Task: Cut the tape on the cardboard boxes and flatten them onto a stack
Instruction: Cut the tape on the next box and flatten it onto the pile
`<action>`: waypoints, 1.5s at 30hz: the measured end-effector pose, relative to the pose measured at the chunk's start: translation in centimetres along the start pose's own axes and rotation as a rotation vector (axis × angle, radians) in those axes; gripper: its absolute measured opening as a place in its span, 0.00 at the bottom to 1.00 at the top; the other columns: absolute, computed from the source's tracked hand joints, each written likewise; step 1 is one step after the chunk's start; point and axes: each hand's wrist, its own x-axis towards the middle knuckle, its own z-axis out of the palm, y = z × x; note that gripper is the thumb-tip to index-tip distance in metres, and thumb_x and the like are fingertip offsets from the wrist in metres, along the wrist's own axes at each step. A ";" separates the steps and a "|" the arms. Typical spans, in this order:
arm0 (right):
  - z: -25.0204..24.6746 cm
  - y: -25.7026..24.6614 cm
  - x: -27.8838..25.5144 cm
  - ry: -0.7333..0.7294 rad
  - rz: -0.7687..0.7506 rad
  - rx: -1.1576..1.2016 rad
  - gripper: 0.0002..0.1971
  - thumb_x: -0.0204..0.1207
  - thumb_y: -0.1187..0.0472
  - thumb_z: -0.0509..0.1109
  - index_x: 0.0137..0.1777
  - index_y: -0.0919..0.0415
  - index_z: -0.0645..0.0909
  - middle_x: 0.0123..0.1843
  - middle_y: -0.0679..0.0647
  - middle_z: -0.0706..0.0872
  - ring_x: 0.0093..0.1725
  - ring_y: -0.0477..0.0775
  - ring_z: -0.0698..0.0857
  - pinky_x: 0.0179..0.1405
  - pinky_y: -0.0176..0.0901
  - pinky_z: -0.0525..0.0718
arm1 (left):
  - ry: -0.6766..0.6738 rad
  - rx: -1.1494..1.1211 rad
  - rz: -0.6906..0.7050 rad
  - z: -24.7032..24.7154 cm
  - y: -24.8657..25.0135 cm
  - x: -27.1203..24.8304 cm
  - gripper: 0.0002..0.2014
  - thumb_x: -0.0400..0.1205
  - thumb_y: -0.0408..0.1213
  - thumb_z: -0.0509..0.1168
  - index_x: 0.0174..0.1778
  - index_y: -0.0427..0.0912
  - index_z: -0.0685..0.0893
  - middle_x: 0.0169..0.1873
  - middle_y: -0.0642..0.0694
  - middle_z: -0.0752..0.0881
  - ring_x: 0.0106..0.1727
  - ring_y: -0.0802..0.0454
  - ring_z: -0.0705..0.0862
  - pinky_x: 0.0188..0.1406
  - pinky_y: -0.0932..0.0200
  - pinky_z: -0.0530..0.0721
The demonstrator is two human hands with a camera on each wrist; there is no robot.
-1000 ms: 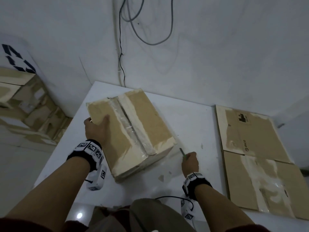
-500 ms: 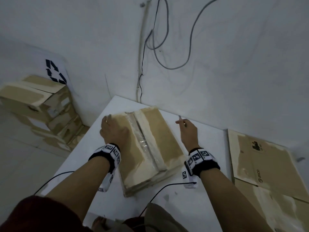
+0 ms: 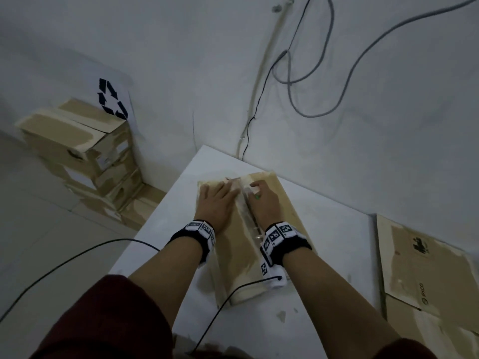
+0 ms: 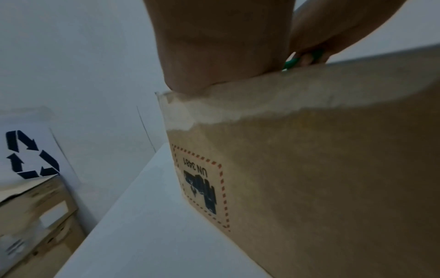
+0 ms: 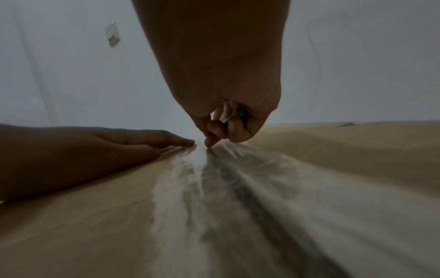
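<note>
A taped cardboard box (image 3: 282,218) stands on the white table (image 3: 337,255), with clear tape (image 3: 246,216) running along its top seam. My left hand (image 3: 215,200) lies flat on the left half of the top, fingers straight (image 5: 152,140). My right hand (image 3: 261,200) grips a small green cutter (image 5: 234,117) and holds its tip on the tape (image 5: 226,178) near the box's far end. In the left wrist view the green cutter (image 4: 294,63) shows above the box's side (image 4: 333,178), which bears a red-dashed label.
Flattened cardboard sheets (image 3: 425,270) lie on the table at the right. Several closed boxes (image 3: 85,156) are stacked on the floor at the left, under a recycling sign (image 3: 111,98). Cables (image 3: 305,73) hang on the wall behind. A black wire (image 3: 77,255) trails off the table's left side.
My right hand has lifted the cutter from the table beside the box and brought it onto the tape at the far end. My left hand has slid from the box's left edge onto its top.
</note>
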 end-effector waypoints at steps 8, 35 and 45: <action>1.2 -1.3 1.5 -0.024 -0.017 -0.113 0.07 0.83 0.53 0.65 0.51 0.56 0.79 0.39 0.55 0.86 0.39 0.57 0.84 0.41 0.48 0.82 | 0.013 -0.082 0.009 0.5 -0.6 0.2 0.23 0.88 0.40 0.45 0.82 0.51 0.64 0.84 0.51 0.56 0.84 0.49 0.53 0.80 0.43 0.41; -1.2 1.4 -7.8 -0.110 0.013 -0.658 0.09 0.83 0.62 0.58 0.52 0.54 0.80 0.42 0.51 0.76 0.39 0.61 0.82 0.32 0.45 0.73 | 0.072 -0.125 0.080 1.8 -1.3 0.9 0.33 0.78 0.46 0.39 0.74 0.44 0.77 0.78 0.42 0.71 0.80 0.39 0.66 0.78 0.34 0.52; -3.4 0.4 -8.0 -0.181 -0.051 -0.521 0.03 0.82 0.64 0.61 0.50 0.62 0.75 0.46 0.63 0.84 0.45 0.65 0.83 0.40 0.49 0.75 | -0.080 -0.054 0.204 2.5 5.4 -6.7 0.27 0.89 0.50 0.44 0.83 0.43 0.60 0.83 0.48 0.60 0.84 0.47 0.55 0.82 0.41 0.45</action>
